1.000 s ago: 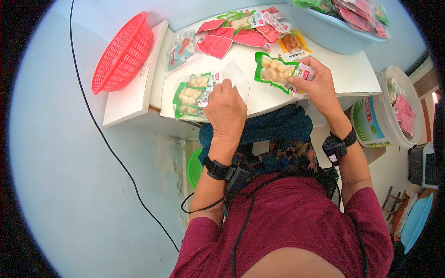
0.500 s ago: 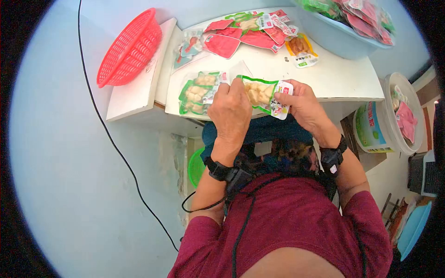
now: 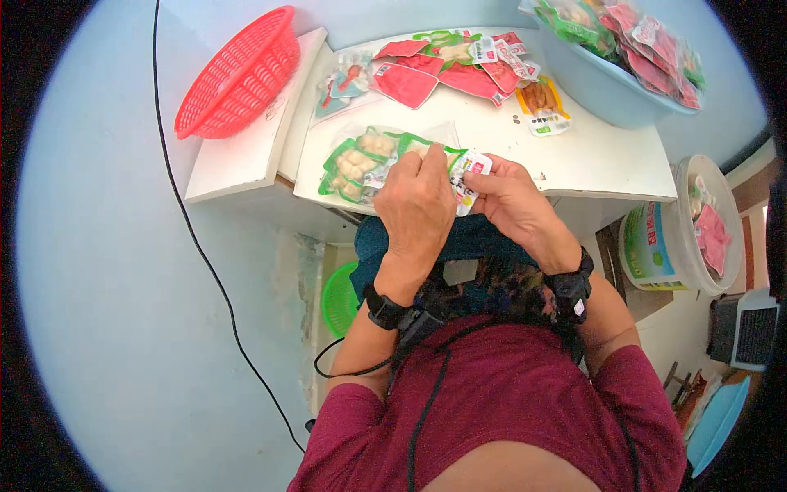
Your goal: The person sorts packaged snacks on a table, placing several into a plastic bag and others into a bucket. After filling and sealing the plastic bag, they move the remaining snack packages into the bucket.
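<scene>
My right hand [image 3: 518,207] pinches the white label end of a green-edged food packet [image 3: 469,174] between thumb and fingers. Pale pieces show through its clear window. My left hand [image 3: 416,209] is closed in front of the packet's other end, its fingers gripping a clear plastic bag [image 3: 445,132]; the exact grip is partly hidden. Similar green-edged packets [image 3: 354,165] lie in the bag on the table, left of my left hand. The held packet's far end reaches behind my left fingers, toward these packets.
Pink and green packets [image 3: 406,85] lie along the back of the white table [image 3: 607,160], near a yellow packet [image 3: 541,102]. A blue basin [image 3: 574,70] piled with packets stands back right. A red basket [image 3: 238,78] leans at left; a white bucket [image 3: 656,246] stands right.
My right hand has moved left with the packet, pushing it behind my left fingers toward the bagged packets. More of the packet is now covered. The view has shifted slightly.
</scene>
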`<state>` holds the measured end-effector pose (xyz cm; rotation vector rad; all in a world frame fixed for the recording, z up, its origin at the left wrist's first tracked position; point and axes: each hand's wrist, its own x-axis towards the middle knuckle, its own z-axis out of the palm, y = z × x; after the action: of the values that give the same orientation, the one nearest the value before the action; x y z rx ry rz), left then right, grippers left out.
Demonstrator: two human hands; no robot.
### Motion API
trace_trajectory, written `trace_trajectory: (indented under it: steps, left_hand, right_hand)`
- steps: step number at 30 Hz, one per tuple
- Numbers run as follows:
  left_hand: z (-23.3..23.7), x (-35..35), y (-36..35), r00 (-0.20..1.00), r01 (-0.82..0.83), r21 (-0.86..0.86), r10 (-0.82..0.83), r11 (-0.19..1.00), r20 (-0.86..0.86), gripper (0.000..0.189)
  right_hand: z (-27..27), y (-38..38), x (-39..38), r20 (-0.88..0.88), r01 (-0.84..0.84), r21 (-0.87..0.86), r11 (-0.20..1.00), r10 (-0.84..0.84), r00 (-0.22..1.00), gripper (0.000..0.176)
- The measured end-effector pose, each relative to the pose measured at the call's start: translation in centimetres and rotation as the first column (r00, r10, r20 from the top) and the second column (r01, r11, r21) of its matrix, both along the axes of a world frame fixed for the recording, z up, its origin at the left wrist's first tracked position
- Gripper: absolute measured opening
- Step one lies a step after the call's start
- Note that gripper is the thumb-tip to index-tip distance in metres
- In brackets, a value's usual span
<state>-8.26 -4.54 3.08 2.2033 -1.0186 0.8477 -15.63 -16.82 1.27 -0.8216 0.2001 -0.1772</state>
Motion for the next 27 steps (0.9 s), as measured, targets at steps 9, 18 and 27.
trace_trajectory:
  steps: [9,18,27]
  left_hand:
    - [0.5,-0.7,0.7,0.999,0.024,-0.025,-0.025,0.999,-0.022,0.012]
    - [0.0,-0.8,1.0,0.998,0.055,-0.036,-0.056,0.998,-0.012,0.015]
    - [0.1,-0.9,1.4,0.995,0.091,-0.064,-0.093,0.994,-0.021,0.012]
  right_hand:
    - [-0.3,1.4,2.7,0.005,-0.04,0.064,0.997,0.039,0.999,0.021]
    - [-0.6,3.5,4.6,0.024,-0.007,0.252,0.968,0.001,1.0,0.019]
    - [-1.3,5.0,5.1,0.18,0.137,-0.024,0.99,-0.131,0.975,0.018]
